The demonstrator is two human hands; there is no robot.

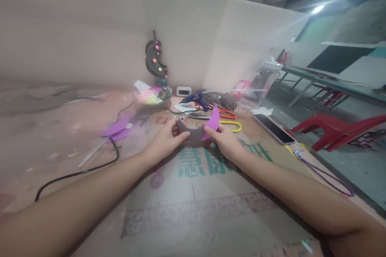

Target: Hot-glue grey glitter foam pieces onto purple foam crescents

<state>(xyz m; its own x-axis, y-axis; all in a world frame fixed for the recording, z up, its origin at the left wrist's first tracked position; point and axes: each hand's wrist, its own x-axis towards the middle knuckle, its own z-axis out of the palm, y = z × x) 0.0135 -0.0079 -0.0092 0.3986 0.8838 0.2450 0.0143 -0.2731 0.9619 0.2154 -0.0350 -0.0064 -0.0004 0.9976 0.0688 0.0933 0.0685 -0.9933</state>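
My left hand (165, 139) and my right hand (224, 138) hold a crescent-shaped craft piece (196, 133) between them, just above a flattened cardboard sheet (208, 192). The piece looks grey-brown in the middle, and its right tip (213, 120) is purple. My left fingers pinch its left end; my right fingers pinch the purple end. Both forearms reach in from the bottom corners.
Behind the hands lie a blue glue gun (193, 98), scissors with orange handles (226, 114), a yellow-handled tool (233, 126), twine rolls (224, 101) and a bowl of scraps (152, 96). Purple foam pieces (116, 128) and a black cable (90, 168) lie left. A phone (273, 128) lies right; a red chair (334, 128) stands beyond.
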